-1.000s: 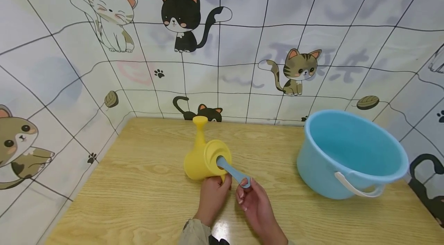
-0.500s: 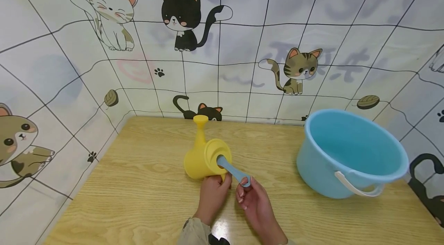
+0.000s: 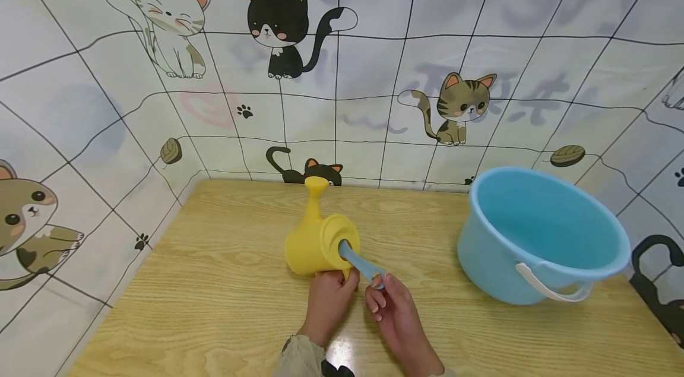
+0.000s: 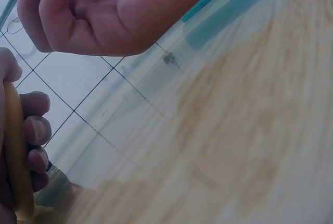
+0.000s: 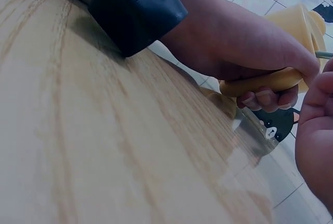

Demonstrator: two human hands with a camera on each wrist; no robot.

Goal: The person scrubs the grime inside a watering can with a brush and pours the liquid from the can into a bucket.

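Note:
In the head view a yellow toy watering can is tipped toward me, its spout pointing to the back wall. My left hand grips its handle; in the left wrist view the fingers curl round that yellow handle. My right hand pinches the end of a light-blue handle, whose other end goes into the can's round opening. What sits on that hidden end cannot be seen. In the right wrist view my right hand shows at the edge, near the can.
A large light-blue bucket with a white carrying handle stands to the right on the wooden table. A cloth-like wall covering with printed cats rises behind the table and along both sides.
The watering can has turned slightly, its spout and opening shifting a little to the right. Both hands keep their grips, with the right hand's fingers moved slightly.

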